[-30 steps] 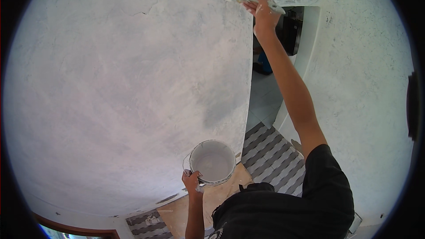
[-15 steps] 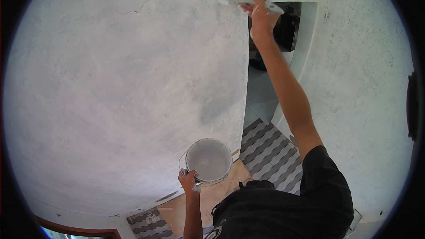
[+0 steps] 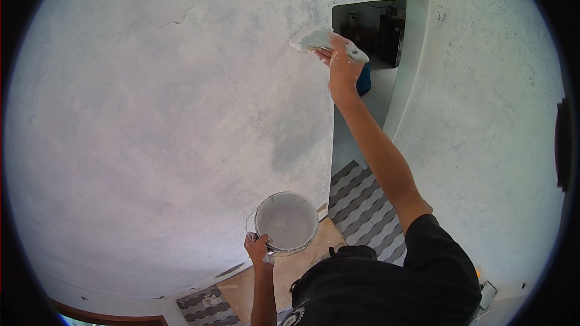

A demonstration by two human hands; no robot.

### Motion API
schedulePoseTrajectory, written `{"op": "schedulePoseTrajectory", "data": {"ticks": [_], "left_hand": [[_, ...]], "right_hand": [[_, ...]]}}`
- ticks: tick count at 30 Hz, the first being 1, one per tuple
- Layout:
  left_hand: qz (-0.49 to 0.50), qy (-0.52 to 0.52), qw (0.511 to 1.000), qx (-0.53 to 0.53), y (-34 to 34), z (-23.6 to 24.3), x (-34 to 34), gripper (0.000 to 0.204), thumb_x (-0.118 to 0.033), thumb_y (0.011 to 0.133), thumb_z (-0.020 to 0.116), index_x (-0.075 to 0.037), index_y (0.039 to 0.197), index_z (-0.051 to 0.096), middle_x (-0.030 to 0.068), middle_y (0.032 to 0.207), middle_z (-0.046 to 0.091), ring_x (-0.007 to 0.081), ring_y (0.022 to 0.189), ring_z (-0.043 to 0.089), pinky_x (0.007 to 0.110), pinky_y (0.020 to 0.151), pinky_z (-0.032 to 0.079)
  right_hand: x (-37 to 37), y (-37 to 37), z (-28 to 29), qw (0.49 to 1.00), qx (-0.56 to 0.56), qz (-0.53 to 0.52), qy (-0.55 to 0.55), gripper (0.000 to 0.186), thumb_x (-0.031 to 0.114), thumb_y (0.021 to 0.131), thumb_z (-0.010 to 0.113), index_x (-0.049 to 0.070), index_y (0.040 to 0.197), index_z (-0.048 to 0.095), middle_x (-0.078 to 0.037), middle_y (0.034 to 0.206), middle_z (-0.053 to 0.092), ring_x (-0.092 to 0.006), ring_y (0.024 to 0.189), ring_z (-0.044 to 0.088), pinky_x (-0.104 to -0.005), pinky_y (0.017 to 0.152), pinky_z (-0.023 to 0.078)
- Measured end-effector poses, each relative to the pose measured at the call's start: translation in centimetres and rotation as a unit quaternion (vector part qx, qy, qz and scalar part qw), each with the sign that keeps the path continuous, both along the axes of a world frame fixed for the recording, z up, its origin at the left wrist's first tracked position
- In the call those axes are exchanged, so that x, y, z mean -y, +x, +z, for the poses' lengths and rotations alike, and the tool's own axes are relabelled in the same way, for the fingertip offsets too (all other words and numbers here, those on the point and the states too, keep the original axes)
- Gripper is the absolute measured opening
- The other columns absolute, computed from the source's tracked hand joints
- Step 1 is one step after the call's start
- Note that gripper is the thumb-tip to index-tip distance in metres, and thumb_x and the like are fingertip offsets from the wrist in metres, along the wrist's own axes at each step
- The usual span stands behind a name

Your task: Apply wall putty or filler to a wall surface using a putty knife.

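My right hand (image 3: 344, 66) is closed around the handle of a wide, flat paintbrush (image 3: 315, 38), smeared with white. The brush's broad end lies at the pale, patchy wall (image 3: 199, 96), just left of the doorway's upper corner. White smears mark the fingers. Low in the middle, my left hand (image 3: 258, 249) grips the near-left rim of a round bucket (image 3: 286, 247), whose wire handle hangs loose on the left. Pale, whitish liquid sits inside it.
Right of the wall edge is a doorway (image 3: 417, 42), with dark furniture (image 3: 391, 39) and a blue object (image 3: 364, 78) beyond. Another pale wall (image 3: 483, 102) stands at right. A tan board (image 3: 308, 259) covers part of the grey patterned floor (image 3: 365, 205). A brown frame (image 3: 109, 320) shows lower left.
My right hand and the paintbrush have moved down and slightly left along the wall beside the doorway. My left hand and the bucket have hardly moved.
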State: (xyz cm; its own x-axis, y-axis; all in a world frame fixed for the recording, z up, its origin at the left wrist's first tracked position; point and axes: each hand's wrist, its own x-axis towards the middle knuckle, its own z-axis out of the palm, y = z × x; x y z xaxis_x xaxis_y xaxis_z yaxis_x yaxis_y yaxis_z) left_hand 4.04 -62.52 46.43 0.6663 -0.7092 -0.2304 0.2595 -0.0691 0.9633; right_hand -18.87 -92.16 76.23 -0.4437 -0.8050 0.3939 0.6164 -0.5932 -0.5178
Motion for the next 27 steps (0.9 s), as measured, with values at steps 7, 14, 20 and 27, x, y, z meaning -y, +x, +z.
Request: {"op": "schedulePoseTrajectory", "data": {"ticks": [7, 14, 20, 27], "left_hand": [[-0.006, -0.012, 1.0, -0.027, -1.3, 1.0, 0.7, 0.024, 0.005, 0.061, 0.059, -0.008, 0.069, 0.04, 0.0017, 0.059, 0.046, 0.0107, 0.047, 0.041, 0.026, 0.044, 0.034], [0.001, -0.044, 0.998, -0.04, -0.9, 0.1, 0.4, 0.023, 0.006, 0.062, 0.058, -0.008, 0.069, 0.04, 0.0027, 0.06, 0.048, 0.011, 0.048, 0.042, 0.026, 0.045, 0.035], [0.009, -0.026, 0.999, -0.047, 0.0, -0.6, 0.1, 0.026, 0.006, 0.062, 0.058, -0.009, 0.069, 0.038, 0.0019, 0.057, 0.045, 0.011, 0.046, 0.041, 0.027, 0.043, 0.035], [0.0, -0.002, 1.0, -0.001, 0.0, -0.2, 0.4, 0.027, 0.007, 0.061, 0.061, -0.008, 0.068, 0.04, 0.0041, 0.056, 0.048, 0.0136, 0.045, 0.046, 0.028, 0.044, 0.039]], "right_hand": [[6.0, -0.1, 12.4, 0.997, -0.045, -0.041, -0.047, 0.02, 0.014, 0.084, 0.063, -0.004, 0.092, 0.059, -0.013, 0.082, 0.064, -0.0195, 0.062, 0.062, -0.031, 0.058, 0.049], [4.2, -0.1, 20.9, 0.978, -0.03, -0.04, -0.202, 0.014, 0.007, 0.081, 0.063, -0.004, 0.079, 0.055, -0.008, 0.069, 0.058, -0.0174, 0.053, 0.056, -0.0314, 0.045, 0.045], [5.1, 1.1, 4.5, 0.986, 0.008, -0.031, -0.165, 0.029, 0.02, 0.086, 0.064, 0.001, 0.106, 0.057, -0.014, 0.097, 0.065, -0.0203, 0.078, 0.068, -0.0295, 0.073, 0.055], [1.4, -2.7, -2.1, 0.991, -0.095, 0.046, -0.084, 0.018, 0.008, 0.089, 0.06, -0.003, 0.103, 0.059, -0.01, 0.092, 0.065, -0.0165, 0.077, 0.066, -0.0292, 0.067, 0.056]]}}
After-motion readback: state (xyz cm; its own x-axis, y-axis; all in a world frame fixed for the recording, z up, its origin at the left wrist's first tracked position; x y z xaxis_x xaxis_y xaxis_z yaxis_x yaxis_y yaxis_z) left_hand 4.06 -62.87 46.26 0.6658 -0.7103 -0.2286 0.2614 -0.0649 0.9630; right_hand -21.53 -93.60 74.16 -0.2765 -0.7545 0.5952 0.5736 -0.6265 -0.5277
